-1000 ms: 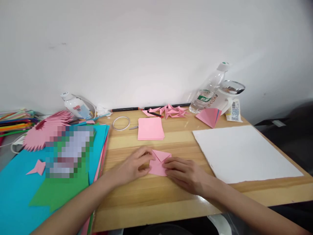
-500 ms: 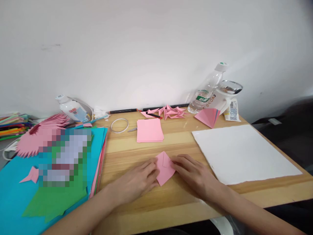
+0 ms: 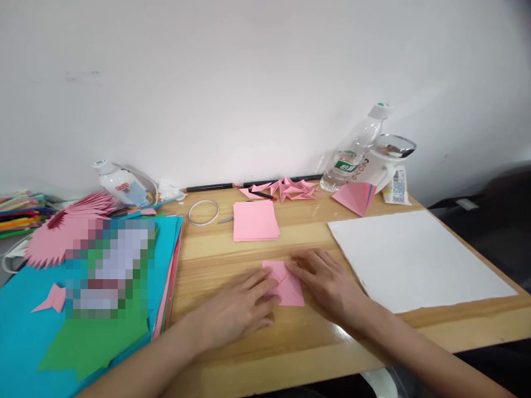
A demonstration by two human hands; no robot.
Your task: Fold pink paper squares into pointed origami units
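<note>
A small square of pink folded paper [image 3: 292, 294] lies on the wooden table in front of me, with diagonal creases and flap edges meeting near its middle. Fingers of my left hand [image 3: 244, 301] rest spread over its left side, the thumb lower down on the table. At the paper's upper right, my right hand [image 3: 326, 279] has its thumb and index fingertips together on a flap; its other fingers curl above. Beyond the hands sits a stack of pink square sheets [image 3: 256, 220].
Folded pink pieces [image 3: 292, 189] and pens [image 3: 211, 188] lie along the wall. A tape ring [image 3: 203, 212] and scissors [image 3: 226, 219] are beside the stack. A white board [image 3: 415, 262] is at right, a water bottle [image 3: 352, 155] behind it, and coloured sheets [image 3: 25, 320] at left.
The folded paper has turned from corner-up to edge-up and shifted slightly right. My left fingers have spread further onto it, and my right fingertips have moved up to its top right.
</note>
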